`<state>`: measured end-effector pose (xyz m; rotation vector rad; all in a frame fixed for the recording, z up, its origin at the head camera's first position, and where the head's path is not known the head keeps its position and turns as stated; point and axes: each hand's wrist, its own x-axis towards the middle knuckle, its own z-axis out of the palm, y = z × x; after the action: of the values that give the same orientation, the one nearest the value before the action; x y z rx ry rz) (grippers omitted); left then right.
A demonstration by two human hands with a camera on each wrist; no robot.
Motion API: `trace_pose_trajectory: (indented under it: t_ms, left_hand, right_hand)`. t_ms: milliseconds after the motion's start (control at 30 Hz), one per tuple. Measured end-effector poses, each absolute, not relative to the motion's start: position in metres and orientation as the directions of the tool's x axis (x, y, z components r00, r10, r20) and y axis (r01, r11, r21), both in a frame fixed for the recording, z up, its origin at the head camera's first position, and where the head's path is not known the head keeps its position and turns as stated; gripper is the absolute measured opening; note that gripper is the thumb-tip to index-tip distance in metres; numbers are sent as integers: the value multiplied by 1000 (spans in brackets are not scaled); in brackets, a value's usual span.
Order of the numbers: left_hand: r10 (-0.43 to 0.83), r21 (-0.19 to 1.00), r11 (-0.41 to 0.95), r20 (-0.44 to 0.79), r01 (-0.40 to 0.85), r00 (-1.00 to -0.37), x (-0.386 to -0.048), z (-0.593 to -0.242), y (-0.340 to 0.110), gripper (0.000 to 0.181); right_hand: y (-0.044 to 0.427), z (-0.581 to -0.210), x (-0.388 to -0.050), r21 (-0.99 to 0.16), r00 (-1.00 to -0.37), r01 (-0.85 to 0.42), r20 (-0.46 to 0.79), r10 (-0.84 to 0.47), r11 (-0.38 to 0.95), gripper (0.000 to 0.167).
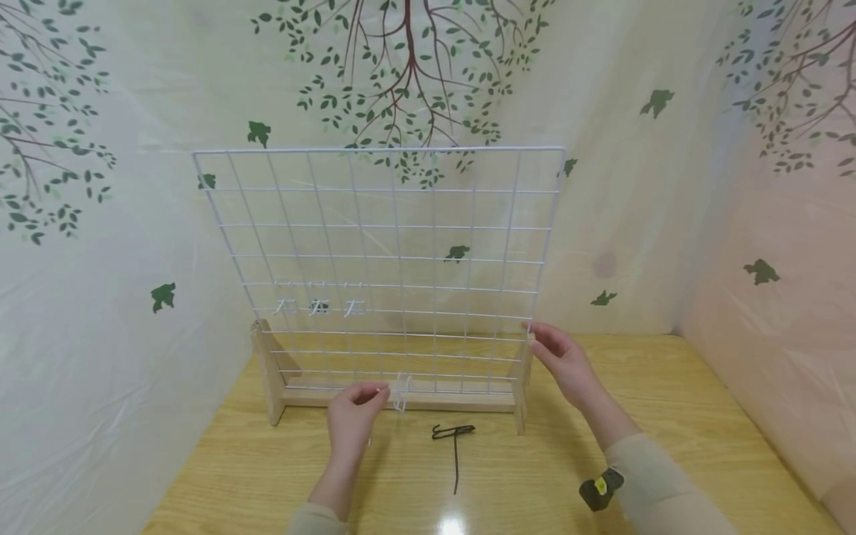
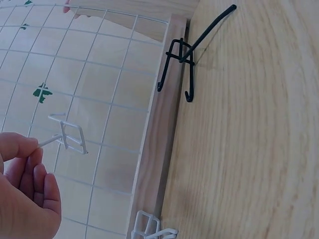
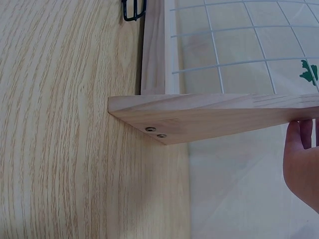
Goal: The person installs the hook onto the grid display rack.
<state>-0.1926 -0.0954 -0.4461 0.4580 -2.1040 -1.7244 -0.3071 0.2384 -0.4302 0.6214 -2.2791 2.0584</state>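
Note:
My left hand [image 1: 352,416] pinches the thin stem of a white wire hook [image 1: 401,392] between thumb and fingertips. In the left wrist view, the hook's frame [image 2: 72,135] is in front of the white grid panel [image 2: 102,144]; whether they touch I cannot tell. My right hand [image 1: 568,368] holds the upper end of the stand's right wooden support [image 1: 521,390], beside the grid's edge. The right wrist view shows fingers [image 3: 293,135] against that support [image 3: 209,122]; the thumb's hold is hidden there. Three white hooks [image 1: 319,305] hang in a row on the grid's left half.
A black wire hook [image 1: 455,432] lies on the wooden table [image 1: 642,401], in front of the stand's base bar [image 1: 461,402]. Another white hook [image 2: 147,225] shows low in the left wrist view. A black strap piece [image 1: 600,490] is by my right sleeve. Leaf-patterned sheeting [image 1: 622,223] stands behind.

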Motion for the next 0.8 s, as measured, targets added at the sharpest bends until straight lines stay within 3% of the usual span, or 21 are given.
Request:
trace_pose_trajectory:
  t_ms: [800]
  left_hand:
    - [-523,988,153,99,21,-846,-195,-405,-93,15]
  right_hand:
    - [239,-431,-308,-952,-922,-297,268,-279,67,44]
